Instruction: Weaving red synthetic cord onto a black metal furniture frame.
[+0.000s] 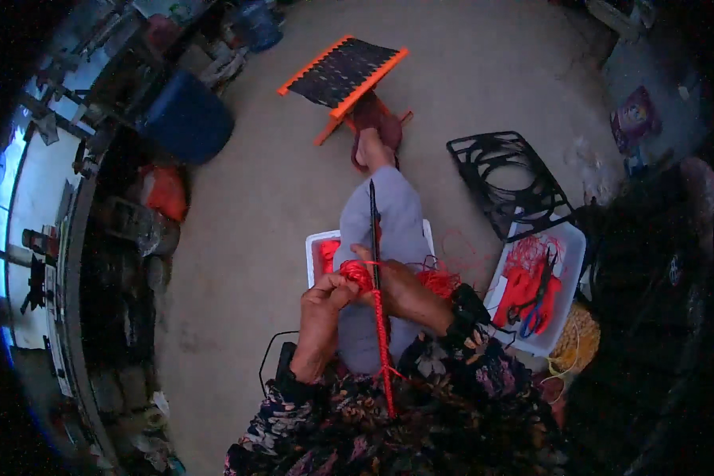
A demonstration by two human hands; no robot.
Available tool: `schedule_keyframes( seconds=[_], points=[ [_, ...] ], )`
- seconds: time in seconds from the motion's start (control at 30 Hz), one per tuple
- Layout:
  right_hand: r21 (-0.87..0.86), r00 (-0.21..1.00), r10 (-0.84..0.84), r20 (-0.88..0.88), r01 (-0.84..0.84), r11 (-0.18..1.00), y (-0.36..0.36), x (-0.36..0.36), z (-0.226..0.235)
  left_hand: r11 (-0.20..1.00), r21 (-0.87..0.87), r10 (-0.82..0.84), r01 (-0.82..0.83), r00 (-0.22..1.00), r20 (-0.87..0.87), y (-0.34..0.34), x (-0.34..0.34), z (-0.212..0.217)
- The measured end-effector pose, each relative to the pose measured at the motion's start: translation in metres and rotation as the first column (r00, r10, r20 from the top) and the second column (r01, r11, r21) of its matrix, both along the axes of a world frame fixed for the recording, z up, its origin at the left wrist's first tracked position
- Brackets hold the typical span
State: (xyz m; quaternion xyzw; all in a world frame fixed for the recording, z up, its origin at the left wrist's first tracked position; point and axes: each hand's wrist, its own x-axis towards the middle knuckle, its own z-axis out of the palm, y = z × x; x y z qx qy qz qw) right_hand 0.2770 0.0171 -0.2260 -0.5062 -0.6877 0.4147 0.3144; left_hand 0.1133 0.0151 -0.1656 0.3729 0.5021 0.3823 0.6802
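Observation:
A slim black rod stands out over my lap, its near part covered with braided red cord. My left hand is closed, thumb and fingers pinching a small bundle of red cord just left of the rod. From the right, my right hand reaches behind the rod and closes at it, with its fingers partly hidden. A strand of red cord crosses the rod above the hands. More loose red cord lies beside my right wrist.
A white box sits under my legs. To the right, a white bin holds red material and blue-handled scissors, beside a black openwork frame. My foot is by an orange-framed footrest. A blue barrel stands far left.

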Motion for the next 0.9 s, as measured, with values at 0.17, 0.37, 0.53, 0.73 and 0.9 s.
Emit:
schedule_keyframes(
  seconds=[0.17, 0.37, 0.53, 0.73, 0.9],
  points=[
    [-0.023, 0.918, 0.051, -0.393, -0.066, 0.998, -0.002, -0.006, 0.011, 0.986, 0.164, 0.032, -0.028, 0.999, -0.024, 0.003, 0.003, 0.002],
    [-0.442, 0.972, -0.051, -0.229, -0.057, 0.895, -0.009, 0.013, 0.076, 0.933, 0.256, 0.239, -0.253, 0.967, 0.085, 0.003, -0.008, -0.003],
    [0.185, 0.981, -0.193, -0.001, 0.19, 0.964, -0.021, 0.049, 0.08, 0.868, 0.443, 0.241, -0.224, 0.97, 0.019, 0.008, -0.005, 0.032],
    [0.413, 0.974, -0.142, 0.175, 0.059, 0.909, -0.01, 0.018, 0.142, 0.811, 0.572, 0.172, -0.124, 0.985, -0.03, 0.002, 0.001, 0.061],
    [0.47, 0.969, -0.053, 0.24, -0.068, 0.88, -0.009, 0.017, 0.153, 0.778, 0.623, 0.114, -0.082, 0.993, -0.012, -0.001, 0.0, 0.07]
  ],
)
